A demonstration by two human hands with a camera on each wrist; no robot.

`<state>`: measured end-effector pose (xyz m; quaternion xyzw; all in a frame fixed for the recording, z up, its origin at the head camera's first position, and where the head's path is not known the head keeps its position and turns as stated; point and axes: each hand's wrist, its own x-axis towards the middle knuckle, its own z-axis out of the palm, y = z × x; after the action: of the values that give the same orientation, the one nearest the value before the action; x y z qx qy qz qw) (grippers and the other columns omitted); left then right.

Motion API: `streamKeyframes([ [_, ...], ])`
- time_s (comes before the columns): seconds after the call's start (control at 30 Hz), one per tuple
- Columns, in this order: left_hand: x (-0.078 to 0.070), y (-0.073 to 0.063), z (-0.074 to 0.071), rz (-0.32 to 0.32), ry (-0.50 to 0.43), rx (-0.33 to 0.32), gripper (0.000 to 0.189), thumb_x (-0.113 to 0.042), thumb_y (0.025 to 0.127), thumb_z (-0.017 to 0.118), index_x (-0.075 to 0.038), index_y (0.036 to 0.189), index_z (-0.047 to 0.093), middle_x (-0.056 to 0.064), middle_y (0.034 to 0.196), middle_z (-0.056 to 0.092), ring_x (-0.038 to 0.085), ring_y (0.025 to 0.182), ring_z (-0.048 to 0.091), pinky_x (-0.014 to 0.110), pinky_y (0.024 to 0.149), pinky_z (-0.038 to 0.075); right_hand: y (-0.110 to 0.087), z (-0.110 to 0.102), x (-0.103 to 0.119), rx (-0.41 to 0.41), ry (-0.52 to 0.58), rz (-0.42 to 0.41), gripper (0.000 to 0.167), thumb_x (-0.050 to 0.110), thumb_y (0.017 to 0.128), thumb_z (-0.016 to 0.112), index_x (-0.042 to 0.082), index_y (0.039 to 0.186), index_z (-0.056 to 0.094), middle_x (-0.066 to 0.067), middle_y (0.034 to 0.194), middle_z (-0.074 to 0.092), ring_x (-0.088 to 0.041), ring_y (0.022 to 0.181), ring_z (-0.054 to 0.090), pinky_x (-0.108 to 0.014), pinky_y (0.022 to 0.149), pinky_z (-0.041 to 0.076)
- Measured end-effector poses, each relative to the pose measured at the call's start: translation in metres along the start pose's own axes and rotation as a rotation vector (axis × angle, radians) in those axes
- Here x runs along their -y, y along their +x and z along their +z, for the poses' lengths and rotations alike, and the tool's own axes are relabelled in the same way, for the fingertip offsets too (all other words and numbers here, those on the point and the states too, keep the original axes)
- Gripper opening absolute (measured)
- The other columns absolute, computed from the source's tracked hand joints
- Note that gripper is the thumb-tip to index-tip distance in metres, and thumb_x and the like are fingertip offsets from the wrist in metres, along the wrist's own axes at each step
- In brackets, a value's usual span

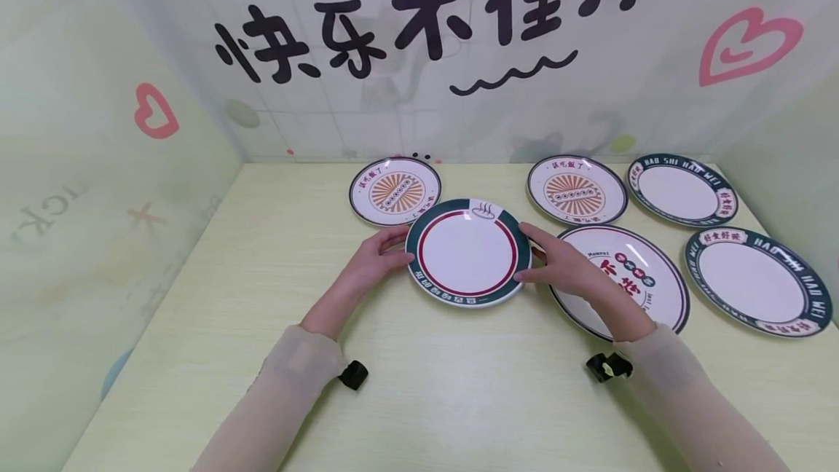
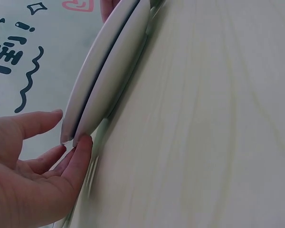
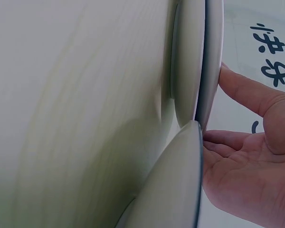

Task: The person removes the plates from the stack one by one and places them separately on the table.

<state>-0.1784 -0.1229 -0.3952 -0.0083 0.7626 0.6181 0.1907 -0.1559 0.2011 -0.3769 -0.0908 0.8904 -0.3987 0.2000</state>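
A white plate with a dark green rim and a red ring lies between the two hands. In the left wrist view it is the upper plate, with a second plate nested close under it, hidden in the head view. My left hand grips the left rim, thumb at the upper edge, fingertips against the lower plate's edge. On the opposite side my right hand holds the green-rimmed plate's rim between thumb and fingers. Under the right forearm lies a large white plate with red characters.
Behind the hands lie two small plates with orange sunburst prints, one on the left and one on the right. Two oval plates with dark green rims are by the right wall. A printed backdrop closes off the table's back.
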Motion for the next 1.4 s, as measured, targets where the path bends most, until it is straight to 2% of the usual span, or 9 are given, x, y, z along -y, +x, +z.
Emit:
streamKeyframes([
  [0.33,0.0053,0.0055,0.0007,-0.017,0.001,0.000,0.059,-0.001,0.093,0.065,-0.005,0.148,0.044,0.018,0.151,0.046,0.033,0.130,0.054,0.032,0.101,0.056,0.0001,0.0000,-0.0002,0.001,0.007,0.007,0.090,0.018,0.091,0.072,0.005,0.160,0.016,-0.020,0.167,0.014,-0.045,0.149,0.024,-0.054,0.120,0.031],
  [0.57,0.0055,0.0059,0.0013,-0.034,0.025,-0.006,0.059,-0.002,0.091,0.068,-0.007,0.146,0.047,0.014,0.149,0.048,0.030,0.130,0.052,0.034,0.102,0.055,-0.0008,-0.0003,0.0005,0.005,0.012,0.018,0.091,0.020,0.090,0.073,0.007,0.160,0.016,-0.020,0.167,0.014,-0.045,0.149,0.025,-0.055,0.120,0.031],
  [0.8,0.0039,0.0058,0.0016,-0.024,0.044,-0.003,0.059,-0.001,0.092,0.066,-0.004,0.147,0.045,0.016,0.149,0.047,0.031,0.127,0.055,0.033,0.099,0.057,-0.0017,0.0002,-0.0005,-0.007,0.022,0.023,0.087,0.023,0.092,0.072,0.010,0.160,0.019,-0.018,0.167,0.017,-0.043,0.149,0.027,-0.054,0.120,0.032],
  [1.03,-0.0001,0.0036,0.0016,-0.033,0.050,-0.009,0.059,0.000,0.092,0.064,-0.002,0.147,0.043,0.018,0.149,0.046,0.034,0.127,0.055,0.036,0.101,0.056,-0.0021,-0.0008,-0.0026,-0.021,0.036,-0.007,0.073,0.023,0.100,0.061,0.009,0.159,0.021,-0.018,0.166,0.018,-0.042,0.150,0.027,-0.053,0.120,0.032],
  [1.23,-0.0022,0.0047,0.0024,-0.059,0.060,-0.038,0.059,0.000,0.093,0.063,-0.005,0.148,0.043,0.017,0.147,0.047,0.032,0.126,0.055,0.036,0.100,0.056,-0.0021,-0.0005,-0.0024,-0.048,0.017,-0.002,0.057,0.015,0.106,0.042,0.009,0.159,0.023,-0.017,0.166,0.021,-0.040,0.153,0.017,-0.057,0.124,0.021],
  [1.4,-0.0038,0.0041,0.0000,-0.073,0.056,-0.059,0.058,0.000,0.094,0.062,-0.008,0.148,0.044,0.016,0.145,0.049,0.031,0.126,0.055,0.034,0.098,0.057,-0.0009,-0.0005,-0.0026,-0.054,0.016,-0.004,0.055,0.013,0.106,0.039,0.009,0.159,0.023,-0.017,0.166,0.021,-0.039,0.154,0.015,-0.057,0.125,0.019],
])
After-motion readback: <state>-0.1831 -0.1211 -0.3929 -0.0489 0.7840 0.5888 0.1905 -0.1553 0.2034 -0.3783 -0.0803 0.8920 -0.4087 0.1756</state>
